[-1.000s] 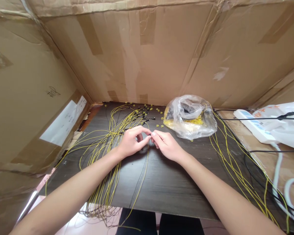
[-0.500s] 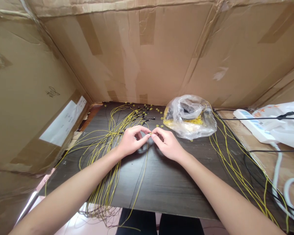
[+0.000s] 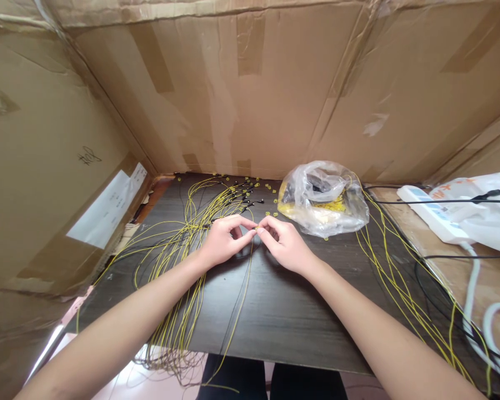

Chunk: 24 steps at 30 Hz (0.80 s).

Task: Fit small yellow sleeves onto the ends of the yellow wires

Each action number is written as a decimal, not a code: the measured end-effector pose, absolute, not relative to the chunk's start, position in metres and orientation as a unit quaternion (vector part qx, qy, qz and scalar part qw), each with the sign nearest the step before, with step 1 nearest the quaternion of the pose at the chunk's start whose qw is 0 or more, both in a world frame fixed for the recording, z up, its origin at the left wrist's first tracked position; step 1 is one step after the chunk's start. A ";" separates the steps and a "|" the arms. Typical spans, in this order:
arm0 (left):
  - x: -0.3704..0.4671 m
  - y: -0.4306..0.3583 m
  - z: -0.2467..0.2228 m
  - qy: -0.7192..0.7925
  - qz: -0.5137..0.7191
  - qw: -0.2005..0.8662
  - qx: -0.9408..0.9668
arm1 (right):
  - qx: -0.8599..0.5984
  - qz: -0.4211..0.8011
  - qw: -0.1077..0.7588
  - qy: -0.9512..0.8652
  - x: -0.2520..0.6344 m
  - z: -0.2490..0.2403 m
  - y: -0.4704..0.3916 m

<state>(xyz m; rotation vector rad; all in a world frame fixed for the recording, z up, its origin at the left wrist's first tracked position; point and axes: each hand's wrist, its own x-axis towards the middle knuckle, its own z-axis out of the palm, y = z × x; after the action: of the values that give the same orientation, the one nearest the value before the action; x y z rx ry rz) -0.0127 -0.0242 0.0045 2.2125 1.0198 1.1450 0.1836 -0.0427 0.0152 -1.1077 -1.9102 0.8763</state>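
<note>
My left hand (image 3: pixel 225 240) and my right hand (image 3: pixel 284 242) meet fingertip to fingertip above the middle of the dark table (image 3: pixel 283 316). Both are closed in a pinch on a small yellow piece (image 3: pixel 255 228), mostly hidden by the fingertips. A thin yellow wire (image 3: pixel 244 289) runs down from the pinch, with a dark one beside it, toward the table's front edge. Left of and beyond my left hand lies a bundle of yellow and black wires (image 3: pixel 187 272), several with small black ends (image 3: pixel 245 199). Loose yellow pieces (image 3: pixel 275 214) are scattered just past my fingers.
A clear plastic bag (image 3: pixel 345 219) of yellow pieces sits behind my right hand. More yellow wires (image 3: pixel 394 278) hang over the table's right side. Beyond them are a white power strip (image 3: pixel 431 214) and cables. Cardboard walls (image 3: pixel 275 111) rise at the back and left.
Both hands stay almost in place. The fingertips shift very slightly around the small yellow piece, and the hanging wire moves a little to the right.
</note>
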 end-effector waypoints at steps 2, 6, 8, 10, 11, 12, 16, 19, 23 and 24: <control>-0.013 -0.024 0.005 0.370 0.416 0.221 0.801 | -0.433 0.343 0.373 -0.746 0.183 0.016 -0.043; -0.013 -0.024 0.005 0.378 0.418 0.218 0.797 | -0.435 0.340 0.372 -0.746 0.184 0.016 -0.043; -0.013 -0.024 0.005 0.380 0.418 0.218 0.796 | -0.437 0.337 0.369 -0.748 0.184 0.016 -0.043; -0.013 -0.024 0.005 0.382 0.416 0.219 0.796 | -0.439 0.334 0.365 -0.750 0.185 0.015 -0.043; -0.013 -0.024 0.005 0.382 0.416 0.220 0.796 | -0.439 0.333 0.363 -0.751 0.185 0.015 -0.042; -0.013 -0.024 0.005 0.382 0.416 0.219 0.796 | -0.439 0.334 0.362 -0.752 0.185 0.015 -0.042; -0.013 -0.024 0.006 0.379 0.420 0.218 0.796 | -0.435 0.343 0.367 -0.748 0.185 0.014 -0.041; -0.013 -0.025 0.006 0.378 0.414 0.218 0.799 | -0.434 0.344 0.374 -0.744 0.185 0.014 -0.041; -0.013 -0.026 0.007 0.372 0.408 0.204 0.808 | -0.435 0.356 0.371 -0.739 0.184 0.015 -0.042; -0.013 -0.026 0.008 0.369 0.408 0.198 0.812 | -0.435 0.360 0.369 -0.738 0.184 0.015 -0.042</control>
<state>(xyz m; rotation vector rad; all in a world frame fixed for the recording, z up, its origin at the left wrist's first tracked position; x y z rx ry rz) -0.0128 -0.0263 0.0078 2.2708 1.0313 1.1407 0.1837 -0.0424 0.0152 -1.1169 -1.8958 0.9237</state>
